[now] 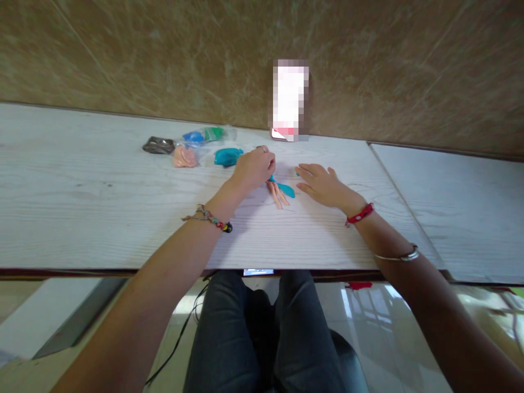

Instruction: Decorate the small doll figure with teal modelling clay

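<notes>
A small clay figure (281,191) with a teal body and peach-coloured legs lies on the white wooden table (102,207). My left hand (254,166) is curled into a pinch over the figure's upper end, fingers pressed on it. Just right of the figure my right hand (321,184) lies flat on the table with its fingers stretched out toward the left, holding nothing. A tiny teal bit (297,174) sits by its fingertips.
Behind my left hand lie lumps of modelling clay in clear wrappers: teal (228,156), peach (185,156), dark grey (158,145), blue and green (203,135). A phone (290,103) leans against the brown wall. A second table panel (458,207) adjoins on the right.
</notes>
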A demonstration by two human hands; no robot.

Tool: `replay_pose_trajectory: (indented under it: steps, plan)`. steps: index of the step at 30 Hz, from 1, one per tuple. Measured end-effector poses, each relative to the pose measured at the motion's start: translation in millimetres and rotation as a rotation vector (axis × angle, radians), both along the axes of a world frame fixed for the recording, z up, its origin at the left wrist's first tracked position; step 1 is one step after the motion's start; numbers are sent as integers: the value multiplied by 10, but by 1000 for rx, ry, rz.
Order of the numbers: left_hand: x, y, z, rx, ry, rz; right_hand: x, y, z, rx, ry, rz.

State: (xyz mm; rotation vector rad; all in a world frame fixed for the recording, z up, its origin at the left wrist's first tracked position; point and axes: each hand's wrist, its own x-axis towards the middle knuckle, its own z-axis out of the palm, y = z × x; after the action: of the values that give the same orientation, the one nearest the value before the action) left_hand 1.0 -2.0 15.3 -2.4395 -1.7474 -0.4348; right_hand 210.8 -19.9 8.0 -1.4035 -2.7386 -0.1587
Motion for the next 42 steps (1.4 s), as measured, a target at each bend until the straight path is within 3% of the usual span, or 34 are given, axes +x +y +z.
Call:
replay_pose_trajectory:
  steps: [23,28,37,42]
  plan:
    - [-19,6,-7,10,-26,-2,-9,-121,10,-15,-104,85]
    - [-11,14,-4,10,-4,-7,-63,-127,19,42,-70,15]
    - [-16,1,20,6,-23,5,-78,-9,46,62,-38,53]
    - [-17,-9,36,9,-19,14,-64,-107,1,63,-13,16]
